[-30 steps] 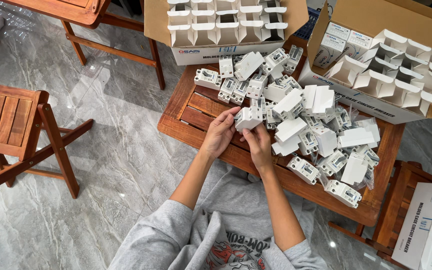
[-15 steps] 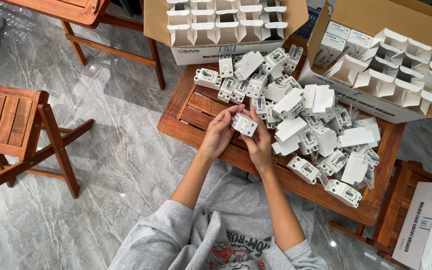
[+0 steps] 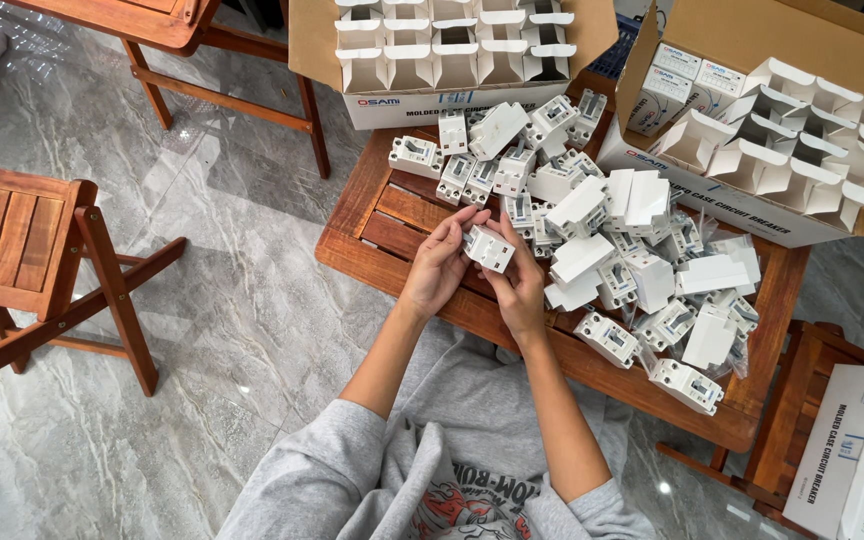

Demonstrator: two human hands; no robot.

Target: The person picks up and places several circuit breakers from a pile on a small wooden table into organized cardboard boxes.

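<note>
Head view: two hands hold one small white breaker above a wooden bench.

Left hand (image 3: 439, 265) and right hand (image 3: 522, 285) both grasp the white circuit breaker (image 3: 489, 247); the fingers of each hand close on its sides, and it is lifted a little over the near edge of the bench (image 3: 392, 215); just beside it, to the right, lies a pile of breakers and small white boxes (image 3: 612, 250), spread over most of the slatted top; at the far side one open carton (image 3: 452, 60) holds rows of folded white boxes; another open carton (image 3: 782, 150) stands at the far right, tilted, with its boxes open; a wooden folding chair (image 3: 32, 250) stands well apart on the marble floor (image 3: 232, 330), at the left.
</note>
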